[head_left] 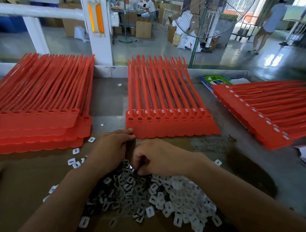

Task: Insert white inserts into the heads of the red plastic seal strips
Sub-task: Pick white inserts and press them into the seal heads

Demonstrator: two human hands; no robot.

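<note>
Inserts (pixel 153 195) heaped before the middle strips (pixel 167 104).

Red seal strips (pixel 165 97), white inserts (pixel 179 203) with dark slots, brown cardboard (pixel 27 175), grey table (pixel 248 164), green-and-white packet (pixel 215 79)

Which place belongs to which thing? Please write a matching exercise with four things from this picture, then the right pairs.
Things: 1 white inserts; 2 fan; 3 middle red strips; 4 left red strips.
Places: A floor behind the table; B table centre; C table front; D table left side.
Pairs: 1-C; 2-A; 3-B; 4-D.
</note>
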